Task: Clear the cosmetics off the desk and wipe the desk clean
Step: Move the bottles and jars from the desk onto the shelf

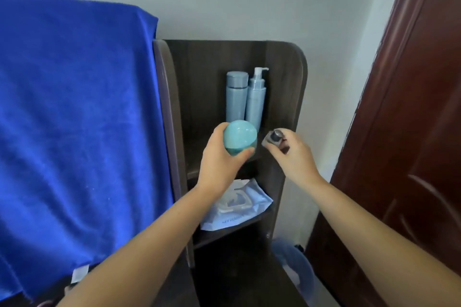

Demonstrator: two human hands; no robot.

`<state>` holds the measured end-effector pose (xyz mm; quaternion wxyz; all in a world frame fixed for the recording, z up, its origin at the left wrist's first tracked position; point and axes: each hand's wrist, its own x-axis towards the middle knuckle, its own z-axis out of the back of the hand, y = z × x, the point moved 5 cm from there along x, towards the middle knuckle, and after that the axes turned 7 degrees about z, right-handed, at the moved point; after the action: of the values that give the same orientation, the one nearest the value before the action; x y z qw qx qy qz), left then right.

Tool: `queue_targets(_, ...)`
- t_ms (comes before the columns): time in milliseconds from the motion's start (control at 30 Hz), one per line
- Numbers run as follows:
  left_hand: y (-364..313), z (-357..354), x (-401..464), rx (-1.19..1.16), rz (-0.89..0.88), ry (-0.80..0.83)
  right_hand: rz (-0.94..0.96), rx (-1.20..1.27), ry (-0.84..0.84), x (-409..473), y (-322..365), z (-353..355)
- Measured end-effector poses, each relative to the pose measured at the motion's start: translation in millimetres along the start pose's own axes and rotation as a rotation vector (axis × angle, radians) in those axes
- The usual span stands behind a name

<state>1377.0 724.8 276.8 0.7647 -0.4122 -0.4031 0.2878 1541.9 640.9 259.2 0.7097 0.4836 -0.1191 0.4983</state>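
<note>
My left hand grips a round turquoise jar and holds it at the front of the upper shelf of a dark wooden shelf unit. My right hand pinches a small dark bottle with a clear base beside the jar, near the shelf's right wall. Two tall pale-blue bottles stand at the back of that shelf: a capped one and a pump one, touching side by side.
A pack of wet wipes lies on the lower shelf. A blue towel hangs over something on the left. A dark red door is on the right, with a translucent blue bin below by the shelf unit.
</note>
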Motion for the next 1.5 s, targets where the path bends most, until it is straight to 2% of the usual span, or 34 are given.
queue_targets(200,27,-5,51,0.148,0.156,-0.137,-0.001,0.042,0.106,38,-15,-35)
queue_targets(400,44,-4,68,0.192,0.278,-0.18,-0.027,-0.015,0.201,56,-29,-65)
queue_targets(533,48,-3,72,0.228,0.291,-0.24,-0.003,-0.016,0.181,57,-30,-67)
queue_targets(767,49,-2,73,0.211,0.331,-0.227,0.045,-0.015,0.1,47,-24,-58)
queue_targets(833,41,1,61,0.219,0.218,-0.273,0.089,-0.001,0.047,36,-16,-53)
queue_targets(900,27,8,38,0.219,-0.008,-0.314,0.168,-0.026,-0.007,21,-4,-50)
queue_targets(1000,16,20,-17,0.234,-0.33,-0.215,0.278,0.025,-0.011,-9,21,-52)
queue_targets(1067,30,34,-57,0.302,-0.427,-0.139,0.328,0.102,0.032,-36,39,-62)
queue_targets(1100,46,44,-74,0.329,-0.417,-0.115,0.337,0.133,0.071,-51,46,-70)
queue_targets(1167,93,70,-102,0.345,-0.252,-0.127,0.349,0.186,0.178,-84,57,-95)
queue_targets(1267,175,116,-133,0.314,0.16,-0.245,0.315,0.246,0.395,-138,68,-147)
queue_targets(1333,220,139,-148,0.342,0.347,-0.272,0.249,0.261,0.53,-171,72,-187)
queue_targets(1433,267,151,-162,0.376,0.47,-0.215,0.127,0.234,0.66,-208,69,-242)
queue_targets(1500,292,149,-168,0.379,0.502,-0.172,0.064,0.196,0.659,-221,62,-270)
